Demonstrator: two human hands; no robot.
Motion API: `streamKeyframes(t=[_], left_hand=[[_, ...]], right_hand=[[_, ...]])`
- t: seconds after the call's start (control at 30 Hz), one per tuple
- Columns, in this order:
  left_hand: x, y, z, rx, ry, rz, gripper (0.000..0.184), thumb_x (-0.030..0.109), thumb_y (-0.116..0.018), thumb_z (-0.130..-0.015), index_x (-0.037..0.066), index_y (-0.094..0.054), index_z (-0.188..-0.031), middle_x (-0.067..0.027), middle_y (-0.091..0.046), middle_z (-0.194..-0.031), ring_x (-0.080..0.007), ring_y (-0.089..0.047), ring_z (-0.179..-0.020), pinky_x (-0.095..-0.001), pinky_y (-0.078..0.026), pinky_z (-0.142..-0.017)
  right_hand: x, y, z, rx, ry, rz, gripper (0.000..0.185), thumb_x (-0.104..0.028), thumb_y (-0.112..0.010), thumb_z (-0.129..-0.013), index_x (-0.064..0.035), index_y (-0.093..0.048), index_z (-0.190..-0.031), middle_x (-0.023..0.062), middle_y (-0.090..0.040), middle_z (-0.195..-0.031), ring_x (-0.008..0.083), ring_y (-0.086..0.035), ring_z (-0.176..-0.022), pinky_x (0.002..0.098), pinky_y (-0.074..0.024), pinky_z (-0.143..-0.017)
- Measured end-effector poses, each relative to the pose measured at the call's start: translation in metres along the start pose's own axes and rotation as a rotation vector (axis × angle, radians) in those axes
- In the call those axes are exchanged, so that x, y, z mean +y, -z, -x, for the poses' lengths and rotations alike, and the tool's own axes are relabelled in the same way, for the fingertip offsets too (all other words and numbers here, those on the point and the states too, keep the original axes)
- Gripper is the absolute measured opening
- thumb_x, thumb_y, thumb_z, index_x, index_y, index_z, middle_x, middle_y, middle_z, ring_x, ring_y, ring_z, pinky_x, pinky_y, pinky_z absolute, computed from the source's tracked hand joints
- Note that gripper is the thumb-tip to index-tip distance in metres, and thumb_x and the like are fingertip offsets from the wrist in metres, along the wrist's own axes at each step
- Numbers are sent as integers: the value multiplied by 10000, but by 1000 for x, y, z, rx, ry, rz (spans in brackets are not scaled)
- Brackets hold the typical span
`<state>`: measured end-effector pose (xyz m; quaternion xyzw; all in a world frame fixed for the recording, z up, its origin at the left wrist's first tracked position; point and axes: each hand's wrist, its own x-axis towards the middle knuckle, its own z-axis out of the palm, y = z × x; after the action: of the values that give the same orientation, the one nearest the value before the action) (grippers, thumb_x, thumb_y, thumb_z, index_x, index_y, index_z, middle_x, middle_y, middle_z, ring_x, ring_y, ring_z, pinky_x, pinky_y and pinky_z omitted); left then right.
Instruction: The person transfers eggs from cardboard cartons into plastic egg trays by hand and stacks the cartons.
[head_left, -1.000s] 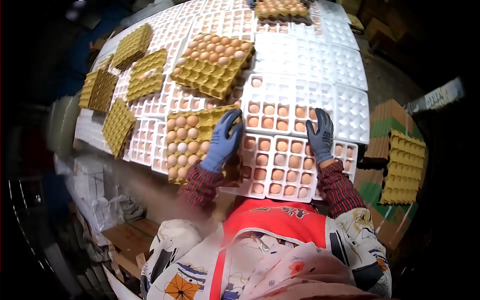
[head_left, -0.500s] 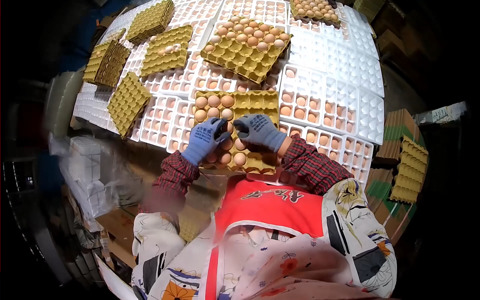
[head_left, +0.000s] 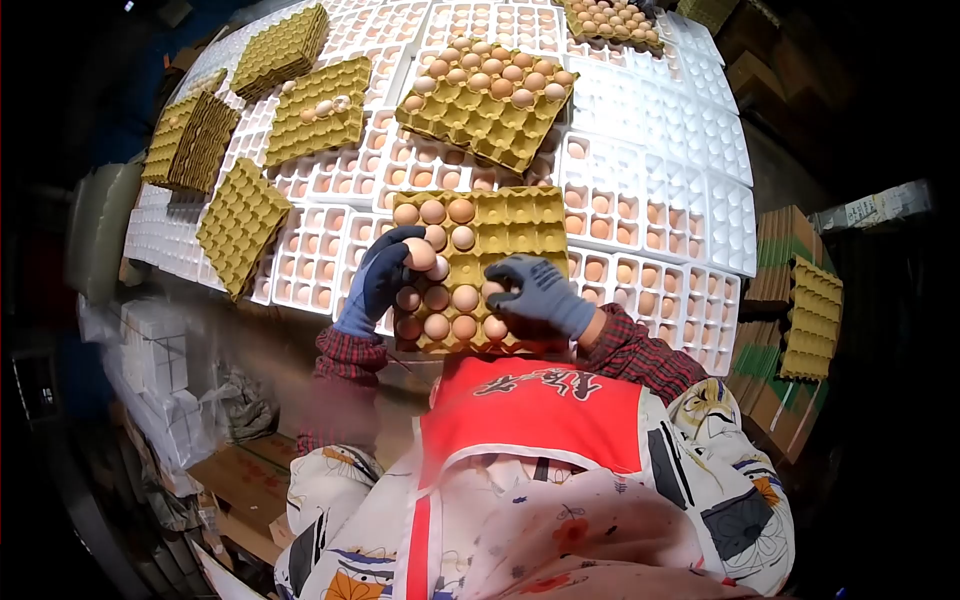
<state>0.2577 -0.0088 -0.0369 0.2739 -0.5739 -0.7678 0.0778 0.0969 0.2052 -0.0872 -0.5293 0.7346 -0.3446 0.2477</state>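
Note:
A yellow egg tray (head_left: 515,212) lies in front of my body, its left and near cups filled with brown eggs and its far right cups bare. At the tray's left side my left hand (head_left: 378,282), in a blue-grey glove, is closed on a brown egg (head_left: 420,256) lifted above the cups. My right hand (head_left: 540,296), gloved the same, is over the right half of the tray. Its thumb and fingers close round another egg (head_left: 493,289), partly hidden by the fingers, low over the cups.
White plastic trays (head_left: 690,160) cover the table, several holding eggs. Behind the near tray sits a stack of yellow trays (head_left: 480,125) partly filled with eggs. More yellow trays (head_left: 242,222) lie left. Flattened cardboard (head_left: 775,270) stands at right.
My left hand has drawn left and turned, now showing an egg in it. My right hand has moved slightly right and nearer my body. More eggs now show in the near rows.

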Motion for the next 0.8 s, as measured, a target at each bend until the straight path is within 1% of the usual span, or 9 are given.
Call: streamKeyframes(t=[0.03, 0.13, 0.23, 0.3, 0.43, 0.5, 0.6, 0.7, 0.8], left_hand=[[-4, 4, -2, -28, -2, -9, 369, 288, -634, -902, 30, -631, -1165, -45, -661, -977, -144, -624, -922, -305, -521, -813], [-23, -18, -3, -381, -304, -1060, 475, 315, -724, -834, 42, -601, -1202, -107, -644, -984, -248, -646, -902, -388, -522, -819], [-50, -41, 9, -353, -468, -1495, 443, 251, -706, -779, 134, -576, -1186, -96, -635, -1009, -288, -635, -962, -421, -514, -774], [-48, -31, -4, -334, -477, -1535, 340, 242, -673, -792, 149, -592, -1109, -92, -646, -985, -292, -639, -923, -421, -507, -732], [-29, -10, -13, -335, -282, -1069, 440, 341, -699, -838, 117, -640, -1212, -126, -686, -989, -268, -663, -900, -395, -523, -771], [-27, 12, -17, -231, -144, -630, 567, 314, -659, -897, 12, -538, -1361, -113, -666, -1204, -170, -624, -1084, -305, -498, -921], [-13, 22, -20, -209, 30, 295, 576, 225, -621, -897, 17, -479, -1415, -94, -529, -1389, -220, -547, -1219, -334, -472, -981], [2, 7, -36, -211, -14, 85, 526, 230, -628, -892, 40, -530, -1372, -85, -556, -1297, -200, -575, -1129, -316, -489, -924], [-6, -17, -57, -202, -232, -795, 476, 252, -756, -811, 84, -638, -1240, -102, -556, -1308, -268, -583, -1121, -356, -500, -922]], right_hand=[[2, 12, 1, -65, -211, -459, 446, -258, -705, -852, -115, -617, -1266, 69, -674, -1085, 161, -638, -949, 322, -519, -805], [-3, 41, 12, -29, -279, -993, 485, -273, -736, -859, -59, -612, -1276, 15, -620, -1130, 73, -582, -984, 246, -513, -814], [7, 11, 24, -113, 73, 8, 413, -330, -718, -859, -164, -629, -1227, 107, -570, -1230, 230, -624, -1072, 359, -536, -847], [-44, -3, 32, -212, -86, 538, 364, -337, -744, -770, -127, -623, -1042, 155, -493, -1263, 322, -619, -984, 429, -550, -752], [-49, -27, 29, -273, -165, 671, 406, -389, -748, -778, -106, -669, -1059, 140, -464, -1259, 315, -591, -965, 427, -566, -628], [-48, -28, 30, -341, -206, 655, 417, -384, -739, -788, -106, -657, -1088, 156, -452, -1310, 315, -584, -977, 426, -564, -601], [-40, -30, 40, -256, -149, 600, 465, -399, -724, -809, -111, -628, -1160, 219, -275, -1535, 318, -575, -967, 429, -558, -609], [-46, -32, 39, -265, -152, 689, 459, -398, -720, -812, -110, -623, -1155, 214, -287, -1527, 330, -576, -975, 437, -549, -627], [-45, -31, 36, -258, -175, 610, 461, -410, -734, -791, -127, -629, -1140, 198, -317, -1511, 348, -596, -962, 449, -545, -672]])
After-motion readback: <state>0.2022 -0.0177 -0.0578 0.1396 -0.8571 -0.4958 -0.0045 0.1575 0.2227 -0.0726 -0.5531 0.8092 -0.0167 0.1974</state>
